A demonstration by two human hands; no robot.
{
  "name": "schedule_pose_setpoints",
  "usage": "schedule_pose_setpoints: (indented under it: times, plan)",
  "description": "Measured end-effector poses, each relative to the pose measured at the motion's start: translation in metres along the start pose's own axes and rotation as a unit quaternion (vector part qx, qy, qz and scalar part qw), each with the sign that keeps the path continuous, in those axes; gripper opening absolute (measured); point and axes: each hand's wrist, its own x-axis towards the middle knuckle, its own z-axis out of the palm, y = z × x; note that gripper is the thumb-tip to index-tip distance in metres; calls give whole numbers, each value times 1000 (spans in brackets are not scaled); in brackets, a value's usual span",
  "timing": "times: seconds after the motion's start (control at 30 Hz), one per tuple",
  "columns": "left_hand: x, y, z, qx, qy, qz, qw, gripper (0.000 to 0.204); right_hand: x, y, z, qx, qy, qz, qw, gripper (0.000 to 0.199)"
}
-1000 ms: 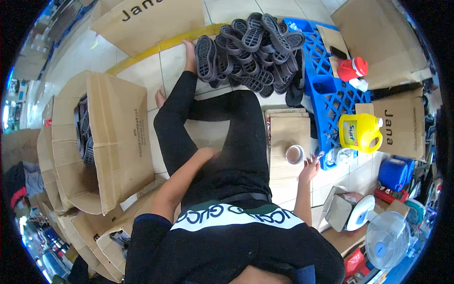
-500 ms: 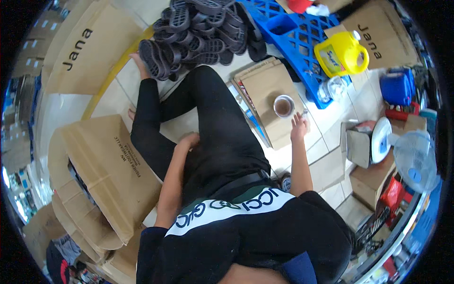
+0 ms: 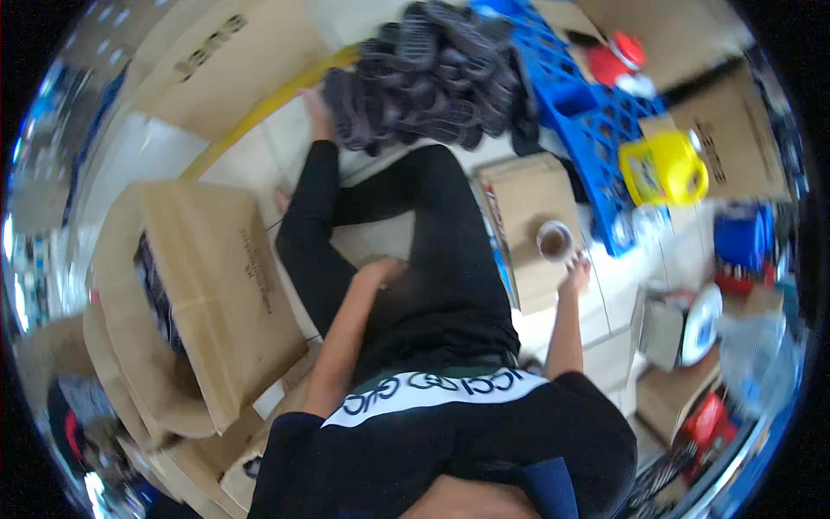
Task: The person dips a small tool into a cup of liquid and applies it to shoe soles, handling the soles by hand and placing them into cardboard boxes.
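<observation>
The right hand (image 3: 575,275) hovers with fingers spread, holding nothing, just beside the cup (image 3: 553,240), which stands upright on a flat carton (image 3: 527,199) up and left of the fingertips. The left hand (image 3: 380,271) rests on the lap, farther off; its grip cannot be told.
</observation>
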Motion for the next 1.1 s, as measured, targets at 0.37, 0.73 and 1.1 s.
schedule_pose_setpoints:
  times: [0.37,0.73,1.1]
  plan:
    - [-84,119,-98,277,-34,45,959,37,1,21,-56,7,49,76,996,27]
    - [-87,51,-57,776,-35,364,514,26,-24,-6,-60,50,160,2,986,31]
    - [11,-27,60,112,196,89,970,41,41,-28,-12,24,79,4,997,30]
